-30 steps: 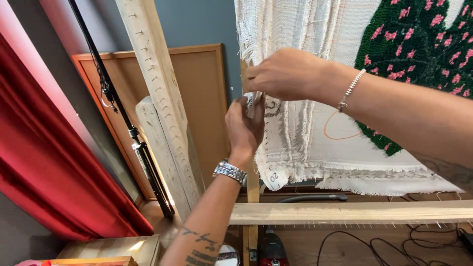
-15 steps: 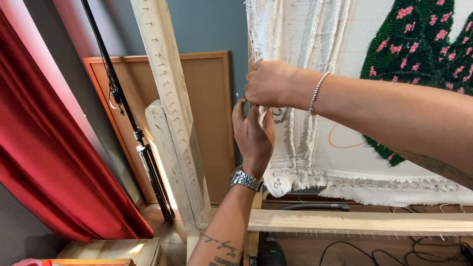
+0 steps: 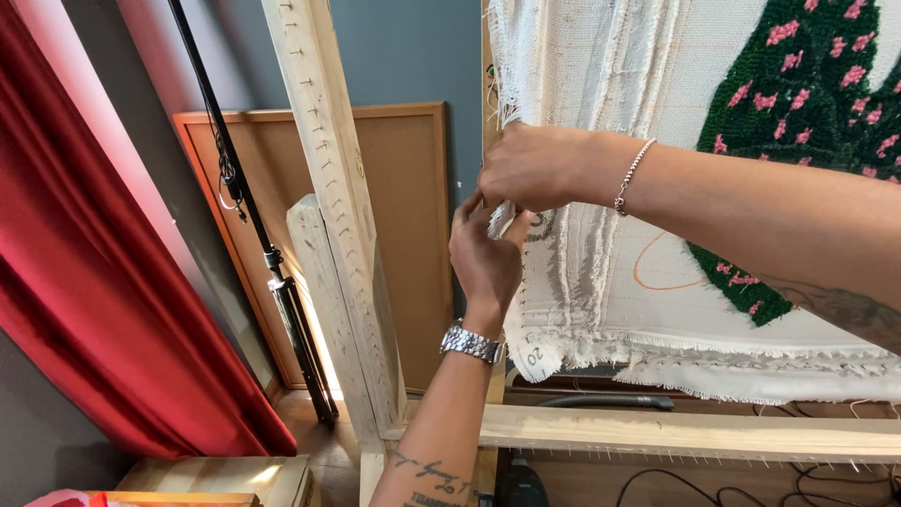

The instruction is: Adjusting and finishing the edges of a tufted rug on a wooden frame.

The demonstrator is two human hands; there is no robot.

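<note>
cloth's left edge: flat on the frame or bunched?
Bunched. The cloth lies in vertical folds at its left edge, where the right hand and left hand grip it; the bottom hem hangs frayed.

Two hands at the middle of the frame, right hand (image 3: 535,167) and left hand (image 3: 485,258) pinching the white cloth (image 3: 601,272) edge, wood frame (image 3: 330,188) left, red curtain (image 3: 84,282) far left

The white backing cloth (image 3: 601,272) hangs upright on the wooden frame (image 3: 694,434), its left edge frayed and bunched into vertical folds. A tufted green patch with pink flecks (image 3: 798,122) covers its upper right; the bottom hem is ragged.
</note>
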